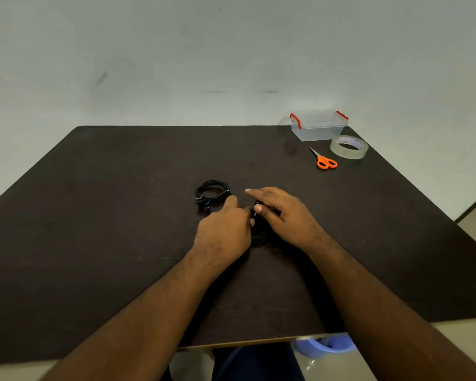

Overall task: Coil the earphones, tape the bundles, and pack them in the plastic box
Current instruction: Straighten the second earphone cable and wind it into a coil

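One black earphone coil (211, 194) lies on the dark table (107, 215), just beyond my left hand (223, 232). A second black earphone bundle (260, 232) sits between my two hands, mostly hidden by them. My left hand curls its fingers around that bundle's left side. My right hand (282, 215) pinches the cable near its small plug, with the index finger stretched out. The clear plastic box (318, 125) with red latches stands closed at the far right of the table.
A roll of clear tape (348, 147) lies right of the box's front. Orange-handled scissors (324, 159) lie beside the roll. The table's near edge is by my lap; a blue tub (326, 346) shows on the floor beneath it.
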Demonstrator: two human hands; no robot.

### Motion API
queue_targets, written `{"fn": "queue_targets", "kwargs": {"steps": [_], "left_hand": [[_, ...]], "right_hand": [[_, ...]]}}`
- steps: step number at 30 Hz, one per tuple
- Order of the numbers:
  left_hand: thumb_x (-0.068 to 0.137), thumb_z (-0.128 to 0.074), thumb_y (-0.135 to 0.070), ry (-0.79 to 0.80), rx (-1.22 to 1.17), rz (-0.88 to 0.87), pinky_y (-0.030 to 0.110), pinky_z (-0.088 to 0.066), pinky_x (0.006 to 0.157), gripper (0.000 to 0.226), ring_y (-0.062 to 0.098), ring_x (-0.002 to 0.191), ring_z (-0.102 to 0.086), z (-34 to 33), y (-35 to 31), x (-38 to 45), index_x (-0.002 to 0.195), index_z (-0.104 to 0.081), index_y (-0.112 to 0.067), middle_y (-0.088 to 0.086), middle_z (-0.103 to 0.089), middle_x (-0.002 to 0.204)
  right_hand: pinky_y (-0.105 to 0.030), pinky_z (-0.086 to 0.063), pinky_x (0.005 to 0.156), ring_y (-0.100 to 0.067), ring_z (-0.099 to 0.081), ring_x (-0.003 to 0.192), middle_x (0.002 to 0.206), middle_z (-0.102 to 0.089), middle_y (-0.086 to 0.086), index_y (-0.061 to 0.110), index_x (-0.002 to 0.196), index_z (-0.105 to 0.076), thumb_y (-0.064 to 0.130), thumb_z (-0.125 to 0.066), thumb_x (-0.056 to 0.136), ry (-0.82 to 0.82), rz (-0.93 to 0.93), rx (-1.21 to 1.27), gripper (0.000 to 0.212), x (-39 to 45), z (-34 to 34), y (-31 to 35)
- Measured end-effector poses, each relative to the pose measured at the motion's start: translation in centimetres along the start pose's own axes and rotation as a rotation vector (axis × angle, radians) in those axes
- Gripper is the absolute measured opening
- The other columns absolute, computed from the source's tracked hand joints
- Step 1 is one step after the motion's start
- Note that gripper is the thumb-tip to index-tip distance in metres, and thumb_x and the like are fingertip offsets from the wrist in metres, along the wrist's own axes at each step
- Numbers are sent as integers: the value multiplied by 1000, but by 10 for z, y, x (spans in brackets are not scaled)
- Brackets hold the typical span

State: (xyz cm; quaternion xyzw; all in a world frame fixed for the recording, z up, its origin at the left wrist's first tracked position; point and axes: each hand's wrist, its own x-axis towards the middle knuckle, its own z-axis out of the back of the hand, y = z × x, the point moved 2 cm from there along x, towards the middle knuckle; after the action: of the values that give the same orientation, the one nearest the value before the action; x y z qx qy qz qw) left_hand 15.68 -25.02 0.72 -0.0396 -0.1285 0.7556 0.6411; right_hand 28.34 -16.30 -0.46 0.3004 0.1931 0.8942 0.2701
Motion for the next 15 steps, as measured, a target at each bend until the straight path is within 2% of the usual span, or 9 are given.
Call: {"fn": "queue_targets", "kwargs": {"steps": [8,11,15], "left_hand": [[98,-37,-41,-34,-110,34,31,-38,63,33,15,75,-48,2,5,1,112,-63,-26,-4,-45,114],[98,-38,-41,-48,-133,38,32,-39,66,33,23,88,-59,2,5,0,112,-63,-26,-4,-46,115],[97,-39,-42,-55,-160,45,33,-43,71,31,27,96,-60,1,7,2,109,-64,-27,-4,-47,114]], "right_hand": [[-17,-43,94,0,-55,111,120,-61,8,23,130,-59,29,-50,94,-29,-3,52,37,-2,0,0],[-18,-43,96,-1,-56,111,118,-61,10,20,128,-61,28,-51,94,-45,-17,80,36,-2,-1,-1],[-16,-41,97,0,-55,113,117,-62,11,18,126,-62,27,-48,95,-39,-42,120,35,-2,-1,-1]]}}
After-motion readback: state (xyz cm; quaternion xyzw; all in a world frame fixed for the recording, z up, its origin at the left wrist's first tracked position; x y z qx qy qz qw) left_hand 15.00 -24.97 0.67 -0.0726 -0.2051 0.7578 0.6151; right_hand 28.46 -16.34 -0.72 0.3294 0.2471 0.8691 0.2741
